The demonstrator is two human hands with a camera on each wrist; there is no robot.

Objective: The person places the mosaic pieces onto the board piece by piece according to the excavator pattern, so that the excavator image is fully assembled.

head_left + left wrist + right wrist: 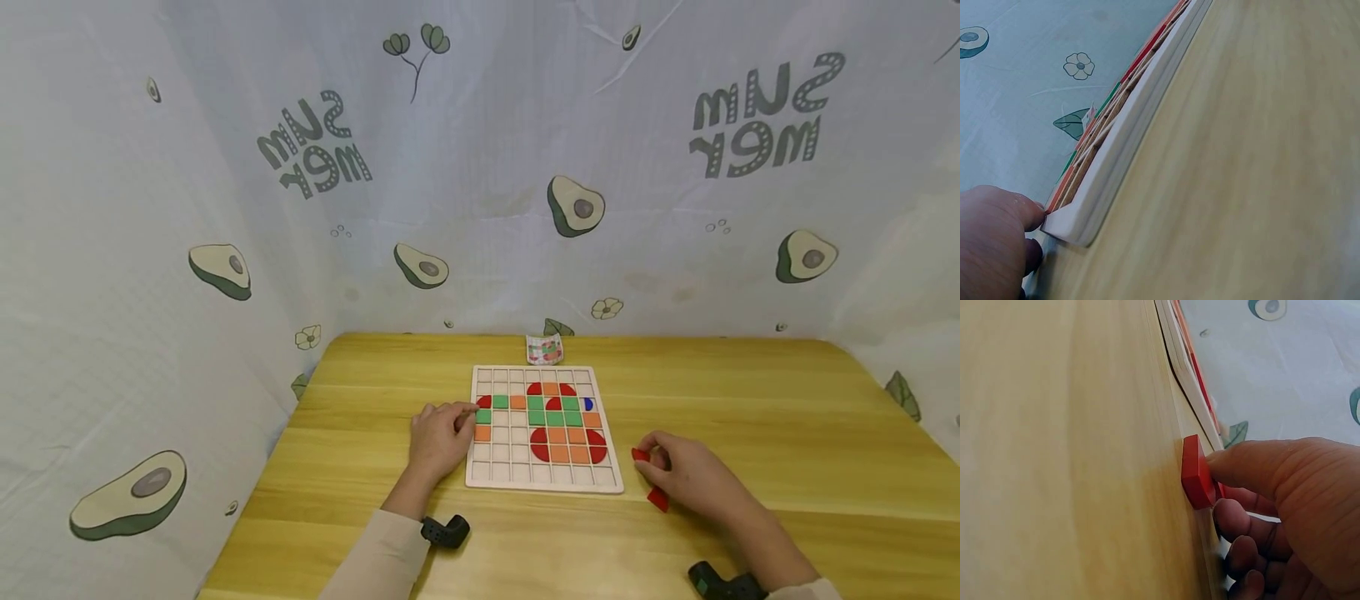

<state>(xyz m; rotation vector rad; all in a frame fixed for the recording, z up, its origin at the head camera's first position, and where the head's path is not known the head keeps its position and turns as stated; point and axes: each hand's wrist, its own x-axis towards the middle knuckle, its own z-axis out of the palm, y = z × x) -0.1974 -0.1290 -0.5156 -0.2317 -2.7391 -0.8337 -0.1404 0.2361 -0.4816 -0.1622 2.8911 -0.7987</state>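
A square white grid board [512, 473] lies on the table with red, green and orange pieces in its cells, plus a small blue piece [588, 405]. My left hand [441, 437] rests at the board's left edge, fingertips beside a red rounded piece [484, 402]. In the left wrist view, part of the left hand [997, 234] meets the board's rim. Right of the board, my right hand [686, 471] pinches a red piece [640, 455] between thumb and fingers. Another red piece [657, 499] lies on the table under that hand, large in the right wrist view near the thumb [1244, 465].
A small printed card [544, 350] with a coloured grid pattern stands at the board's far edge. The wooden table [750, 392] ends against a light cloth [487, 167] printed with avocados. Black camera mounts sit on both wrists.
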